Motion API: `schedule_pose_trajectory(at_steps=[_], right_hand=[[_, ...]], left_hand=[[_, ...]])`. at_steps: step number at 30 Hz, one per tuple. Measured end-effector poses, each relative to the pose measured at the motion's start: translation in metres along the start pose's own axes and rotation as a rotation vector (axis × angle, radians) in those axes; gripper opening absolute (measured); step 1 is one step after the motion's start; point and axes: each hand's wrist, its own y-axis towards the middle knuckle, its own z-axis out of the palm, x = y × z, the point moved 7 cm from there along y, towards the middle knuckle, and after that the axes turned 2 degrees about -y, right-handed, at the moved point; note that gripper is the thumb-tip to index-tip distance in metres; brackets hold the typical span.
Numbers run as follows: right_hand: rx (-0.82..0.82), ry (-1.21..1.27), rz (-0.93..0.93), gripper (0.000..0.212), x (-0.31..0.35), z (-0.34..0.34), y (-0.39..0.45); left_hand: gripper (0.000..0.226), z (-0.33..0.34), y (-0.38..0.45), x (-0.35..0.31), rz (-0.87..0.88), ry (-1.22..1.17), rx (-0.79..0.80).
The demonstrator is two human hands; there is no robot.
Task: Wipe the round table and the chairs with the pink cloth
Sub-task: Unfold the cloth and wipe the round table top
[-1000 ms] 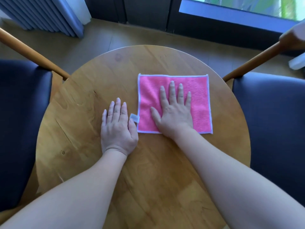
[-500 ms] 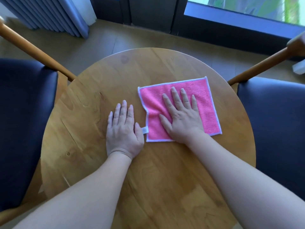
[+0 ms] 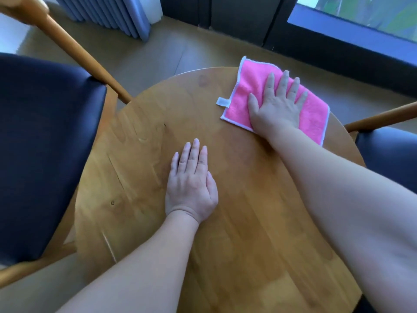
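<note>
The pink cloth (image 3: 250,81), edged in white with a small white tag, lies spread at the far right rim of the round wooden table (image 3: 248,233); its far corner hangs past the edge. My right hand (image 3: 277,107) presses flat on the cloth, fingers spread. Nearer to me, my left hand (image 3: 191,184) rests palm down on the bare wood at the table's middle and holds nothing. A dark blue padded chair (image 3: 45,143) with a wooden frame stands to the left. A second blue chair (image 3: 388,154) stands to the right.
The left chair's wooden arm (image 3: 85,57) slants down to the table's left rim. The right chair's arm (image 3: 381,118) reaches in by the cloth. Beyond the table lie wooden floor, a grey-blue pleated curtain (image 3: 108,12) and a dark window frame (image 3: 327,41).
My right hand has slid the cloth away from me and to the right, from the table's middle to its far right rim, turning it. My left hand has stayed flat on the wood.
</note>
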Motion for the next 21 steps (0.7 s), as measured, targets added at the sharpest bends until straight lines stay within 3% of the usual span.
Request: schedule_pose_trajectory(at_steps=[9,18,21], right_hand=[[0.009,-0.048,-0.285,0.073,0.072,0.013,-0.045],[0.056,-0.065,-0.368,0.071,0.074,0.038,-0.121],[0.067,-0.057,-0.369,0.071,0.075,0.050,-0.155]], left_hand=[[0.062,-0.005,0.001,0.002,-0.029,-0.104,-0.059],[0.055,-0.020,-0.009,0.012,-0.057,-0.343,-0.133],[0.051,-0.032,-0.037,0.047,-0.076,-0.293,-0.138]])
